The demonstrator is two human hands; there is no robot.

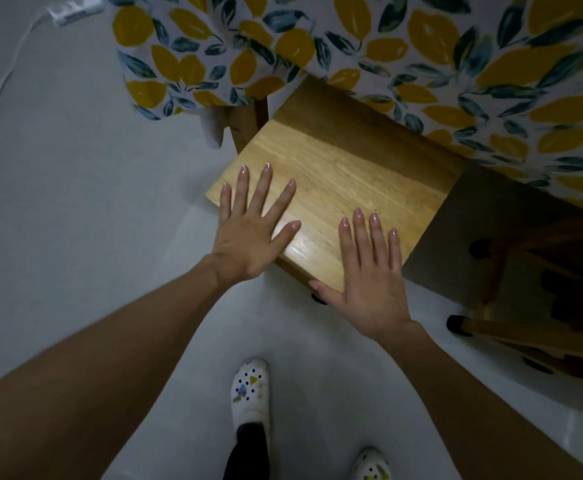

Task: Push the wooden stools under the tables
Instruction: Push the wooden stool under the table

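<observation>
A wooden stool (345, 168) with a square, light seat stands on the pale floor, its far part tucked under the table and shaded by the lemon-print tablecloth (404, 57). My left hand (252, 223) lies flat on the seat's near left corner, fingers spread. My right hand (369, 268) lies flat on the near edge, thumb over the rim. A table leg (248, 123) shows left of the stool.
A second wooden stool (532, 306) with dark foot caps lies in shadow at the right, partly under the cloth. A white power strip (73, 10) with its cable sits on the floor at the far left. My white patterned shoes (250, 389) stand below.
</observation>
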